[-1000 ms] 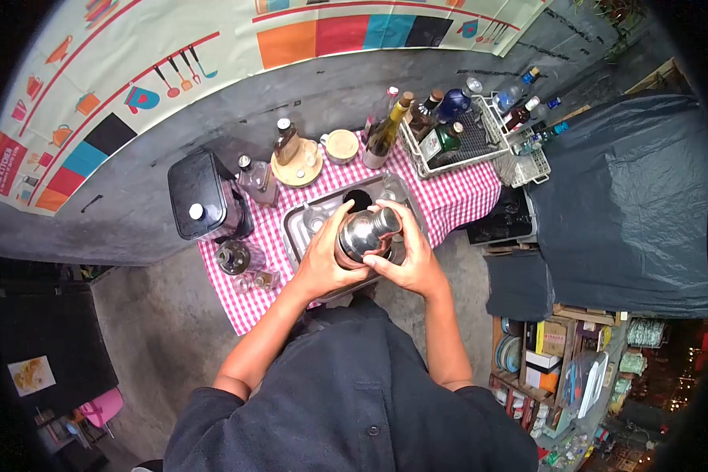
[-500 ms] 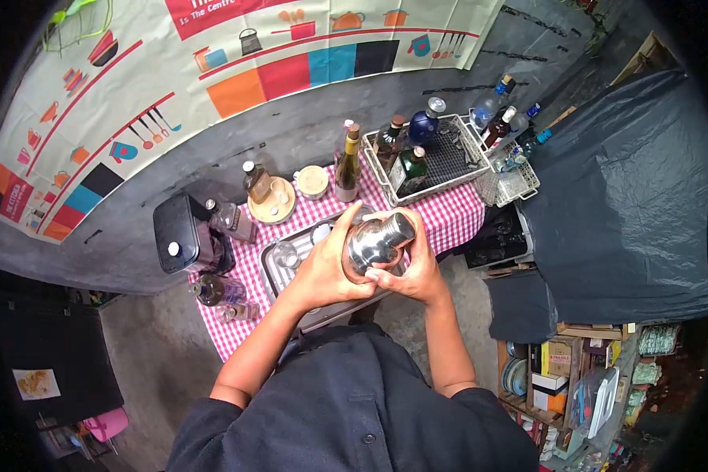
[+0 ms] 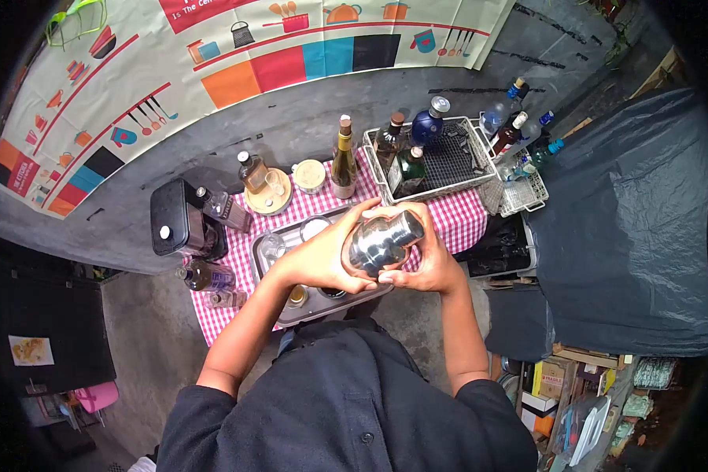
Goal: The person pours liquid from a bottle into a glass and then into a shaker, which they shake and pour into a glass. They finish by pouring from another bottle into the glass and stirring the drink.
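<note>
A shiny metal cocktail shaker [image 3: 377,245] is held up in front of my chest, tilted with its narrow cap toward the upper right. My left hand [image 3: 328,253] wraps round its left side. On the other side, my right hand [image 3: 434,266] closes round it, the thumb pressed near the lower edge. Beneath my hands lies a grey tray [image 3: 322,314], partly covered by my left forearm. On it are a clear glass [image 3: 271,248], a small cup with yellowish contents [image 3: 296,296] and a white round item [image 3: 315,228].
Behind the tray stand a yellow-necked bottle [image 3: 344,161], a lidded cup [image 3: 309,176] and a wooden plate [image 3: 269,201] with a bottle. A wire basket [image 3: 448,191] holding bottles is at the back right. Left are a black container [image 3: 173,216] and more bottles [image 3: 208,277], on a checkered cloth [image 3: 459,224].
Both hands still grip the shaker, which has shifted slightly and turned a little. The camera view has moved a bit, and more of the tray's near side shows.
</note>
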Motion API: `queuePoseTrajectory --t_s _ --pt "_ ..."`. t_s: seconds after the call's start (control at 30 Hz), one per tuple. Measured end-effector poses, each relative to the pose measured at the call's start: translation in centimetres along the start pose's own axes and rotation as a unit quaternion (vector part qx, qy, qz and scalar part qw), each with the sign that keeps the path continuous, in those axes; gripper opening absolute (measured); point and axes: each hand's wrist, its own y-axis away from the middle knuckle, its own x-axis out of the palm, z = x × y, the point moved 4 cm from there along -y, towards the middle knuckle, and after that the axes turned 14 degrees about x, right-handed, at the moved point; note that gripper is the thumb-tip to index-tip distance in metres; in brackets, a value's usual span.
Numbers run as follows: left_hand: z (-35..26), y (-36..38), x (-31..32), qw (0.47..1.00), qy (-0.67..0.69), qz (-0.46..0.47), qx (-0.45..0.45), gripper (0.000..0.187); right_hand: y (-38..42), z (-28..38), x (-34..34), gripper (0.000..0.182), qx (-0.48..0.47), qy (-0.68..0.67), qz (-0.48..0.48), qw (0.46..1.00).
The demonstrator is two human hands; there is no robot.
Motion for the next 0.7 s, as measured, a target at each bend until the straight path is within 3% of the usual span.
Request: queuePoseTrajectory --t_s 0.1,0.13,0.27,0.37,0.47,0.57,0.7 --pt "1.0 -0.1 0.2 1.0 0.007 0.02 0.018 0.121 0.0 0.2 0.1 0.09 0.03 -0.049 0.044 0.997" --pt "1.1 -0.2 0.2 0.999 0.001 0.028 0.025 0.121 -0.1 -0.2 0.0 0.097 0.006 -0.023 0.057 0.998" --pt "0.5 -0.1 0.3 1.0 0.028 0.008 0.01 0.123 -0.2 -0.7 0.4 0.095 0.018 -0.04 0.056 0.997" --pt "-0.1 0.9 0.0 0.999 0.018 -0.049 0.01 0.124 -0.7 0.2 1.5 0.092 -0.005 -0.028 0.045 0.999" --pt "-0.6 2.4 -0.5 0.993 -0.058 -0.097 -0.035 0.126 -1.6 -0.5 3.9 0.083 -0.015 -0.144 0.017 0.989" --pt "-1.6 4.2 -0.9 0.985 -0.047 -0.152 -0.06 0.129 -2.6 0.1 6.4 0.08 -0.002 -0.218 0.016 0.976" --pt "-1.0 8.0 -2.0 0.973 -0.027 -0.226 -0.023 0.133 -3.7 1.4 9.9 0.079 0.005 -0.261 0.037 0.965"
